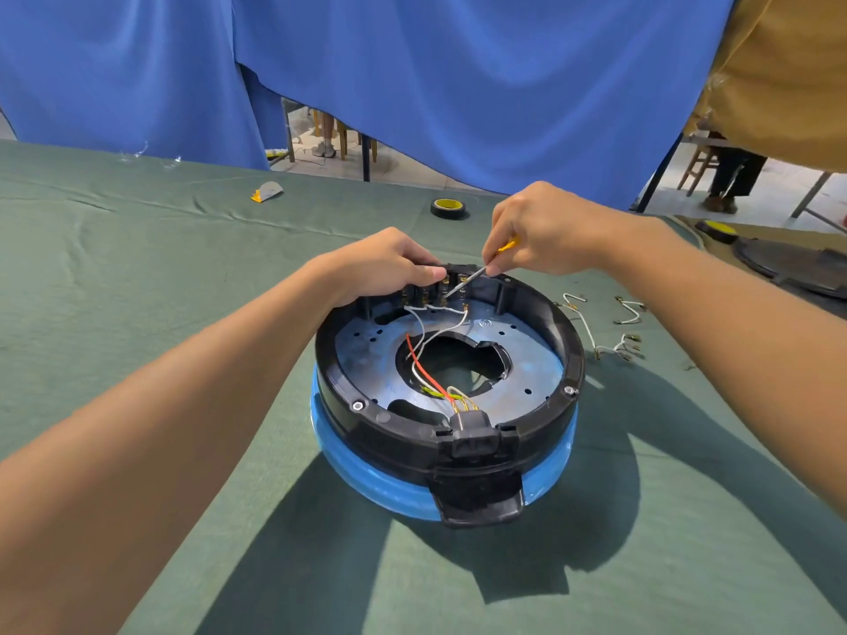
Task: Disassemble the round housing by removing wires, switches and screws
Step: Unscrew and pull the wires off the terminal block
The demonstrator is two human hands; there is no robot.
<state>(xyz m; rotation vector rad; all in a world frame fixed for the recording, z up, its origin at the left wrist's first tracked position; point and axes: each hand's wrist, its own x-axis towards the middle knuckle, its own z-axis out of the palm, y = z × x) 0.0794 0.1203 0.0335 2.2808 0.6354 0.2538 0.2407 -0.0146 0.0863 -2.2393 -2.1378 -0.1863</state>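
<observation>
Loosening a switch terminal, far rim.
Right hand grip closed on a yellow-handled screwdriver, tip at the terminals; left hand clamped round the switch block, likely steadying it. Round housing mid-surface; freed wires lying right.

Wires crossed the housing's central opening, barring my reach; its left (bare cloth) gave free passage.

bare left hand, bare right hand, forearms uncovered
</observation>
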